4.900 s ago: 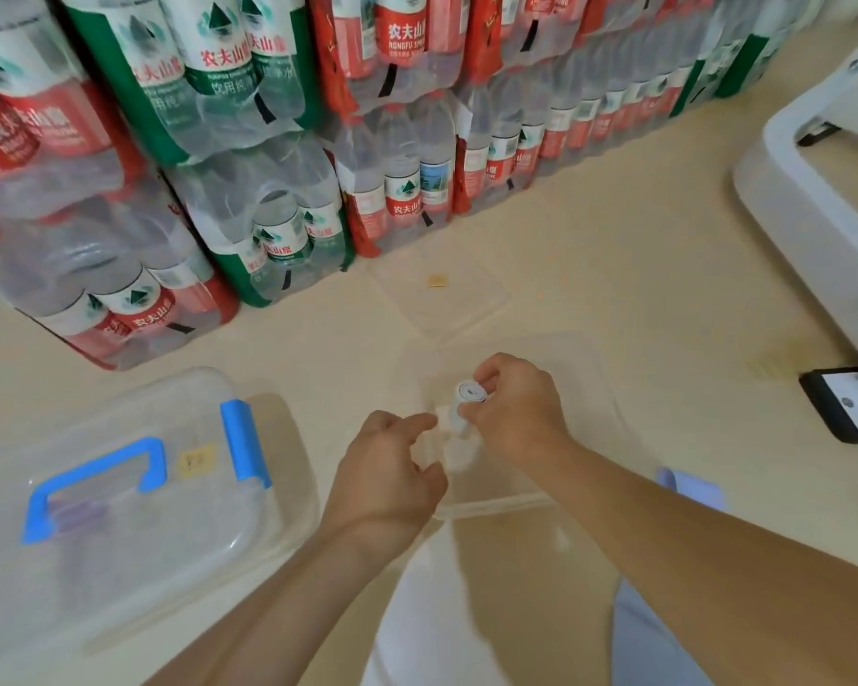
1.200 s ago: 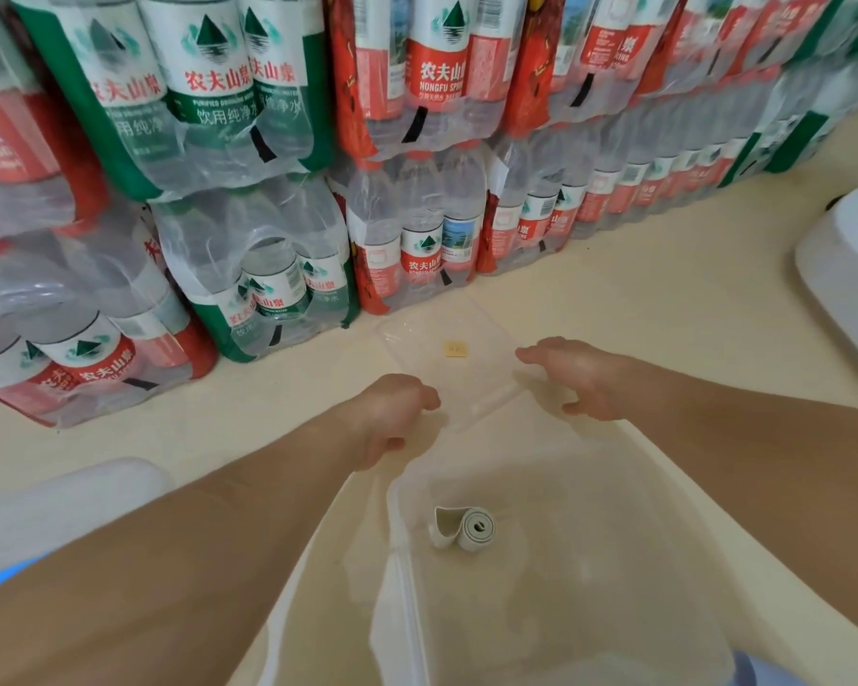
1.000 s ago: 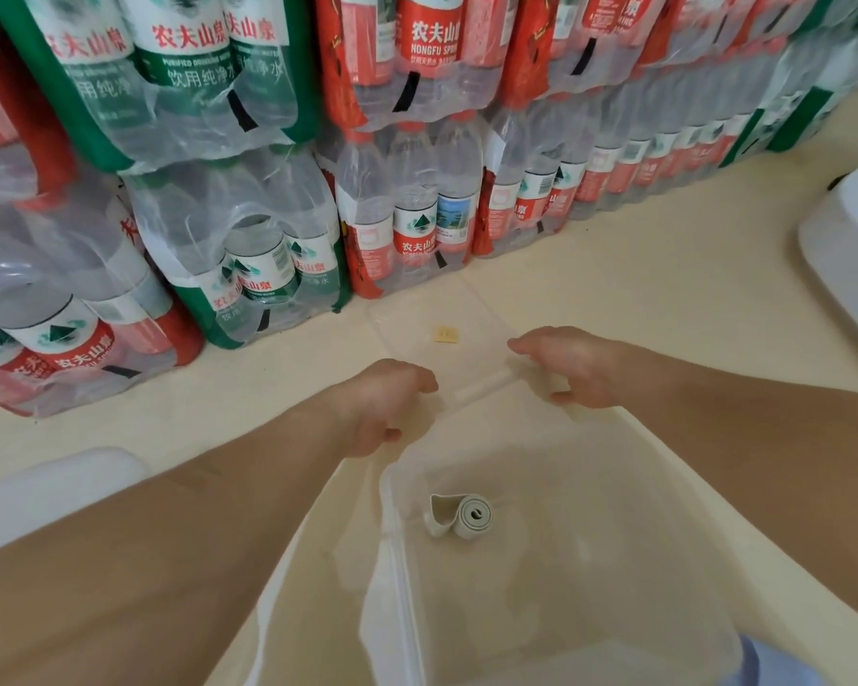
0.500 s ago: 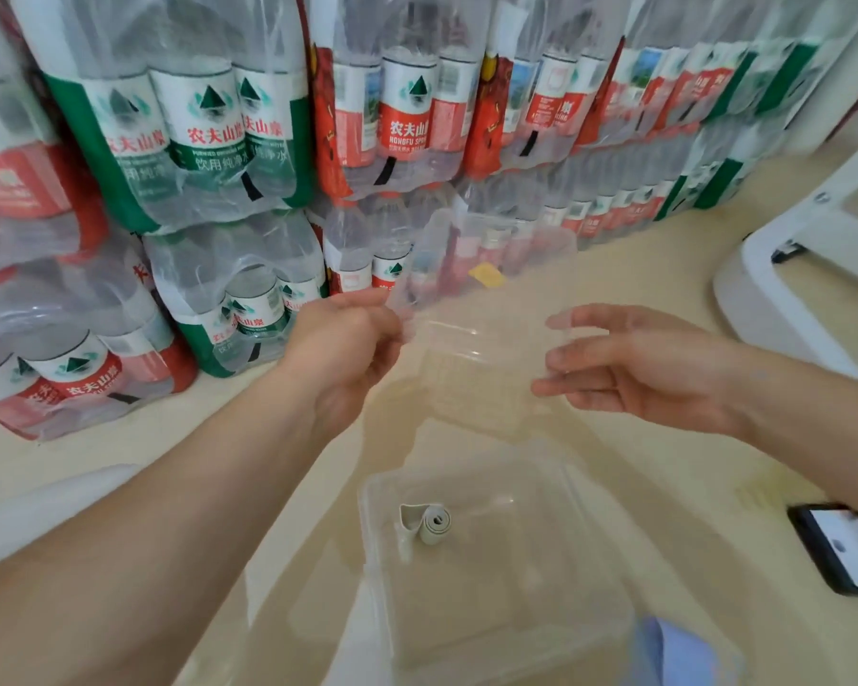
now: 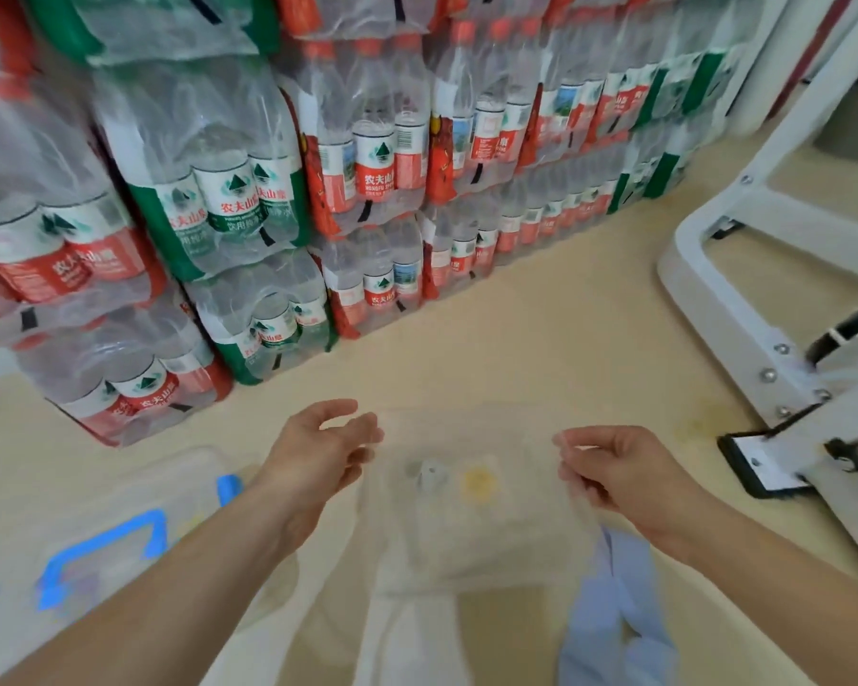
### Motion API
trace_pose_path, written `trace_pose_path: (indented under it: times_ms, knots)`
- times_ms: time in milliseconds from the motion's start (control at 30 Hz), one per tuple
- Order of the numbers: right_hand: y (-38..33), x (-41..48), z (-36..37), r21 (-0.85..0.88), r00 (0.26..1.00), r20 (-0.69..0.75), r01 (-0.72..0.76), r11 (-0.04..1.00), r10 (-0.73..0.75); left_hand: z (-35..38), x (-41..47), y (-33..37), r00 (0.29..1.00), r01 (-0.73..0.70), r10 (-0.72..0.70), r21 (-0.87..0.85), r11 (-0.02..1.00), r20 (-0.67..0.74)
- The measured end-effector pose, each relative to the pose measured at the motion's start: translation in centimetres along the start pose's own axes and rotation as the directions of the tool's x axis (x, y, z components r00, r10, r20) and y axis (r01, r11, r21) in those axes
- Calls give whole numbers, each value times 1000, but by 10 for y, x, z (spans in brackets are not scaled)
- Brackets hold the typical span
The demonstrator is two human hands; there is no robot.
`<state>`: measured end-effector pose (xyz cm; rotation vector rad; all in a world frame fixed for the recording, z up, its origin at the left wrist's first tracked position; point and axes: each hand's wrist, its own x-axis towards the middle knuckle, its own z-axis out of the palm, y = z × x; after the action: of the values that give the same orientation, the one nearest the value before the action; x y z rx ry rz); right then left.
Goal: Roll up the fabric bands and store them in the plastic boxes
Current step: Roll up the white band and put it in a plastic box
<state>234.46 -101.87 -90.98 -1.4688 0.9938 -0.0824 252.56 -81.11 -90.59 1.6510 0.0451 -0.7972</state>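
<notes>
A small clear plastic box (image 5: 471, 552) stands on the floor between my hands. A clear lid (image 5: 516, 438) with a yellow sticker lies over it. Through the lid I see a rolled white fabric band (image 5: 431, 472), blurred. My left hand (image 5: 318, 453) is at the lid's left edge with its fingers apart. My right hand (image 5: 620, 475) is at the lid's right edge with curled fingers; whether they pinch the lid is unclear. A light blue fabric band (image 5: 615, 616) lies unrolled below my right wrist.
A larger clear box with a blue handle (image 5: 100, 547) sits at the lower left. Stacked packs of water bottles (image 5: 278, 200) wall off the far side. A white metal frame (image 5: 714, 309) and a phone (image 5: 759, 462) are on the right.
The lid, lifted from the floor and held up by my left hand half a second ago, has come down over the box holding the roll. Both hands have dropped to its sides.
</notes>
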Motion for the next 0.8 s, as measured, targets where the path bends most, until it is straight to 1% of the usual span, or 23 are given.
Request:
trace_pose_path:
  times_ms: [67,133,200,267,333,467,567,700,800]
  knots:
    - [10,12,4,-5,996,-85,38,999,-38,2,-5,-23,995,85,-89,88,992,36]
    - [14,23,9,-30,989,-129,67,997,-71,6,-12,-40,991,110,-120,140,984,65]
    - [15,32,14,-93,987,-135,75,993,-87,9,-13,-53,994,101,-106,131,986,34]
    - [16,40,18,-193,987,-114,86,977,-110,14,-10,-62,995,96,-94,80,992,-21]
    - [18,47,22,-305,981,-141,87,948,-135,18,-6,-70,994,86,-81,73,994,-73]
    - [26,61,27,-434,969,-184,73,898,-168,24,-5,-79,989,25,14,262,965,-146]
    - [27,67,30,-531,964,-188,61,845,-188,26,-5,-80,986,17,47,375,927,-161]
    - [26,70,34,-610,956,-187,68,789,-227,26,-5,-80,981,-1,86,441,898,-173]
    - [30,74,34,-639,953,-182,73,766,-242,25,-4,-81,979,13,84,469,883,-186]
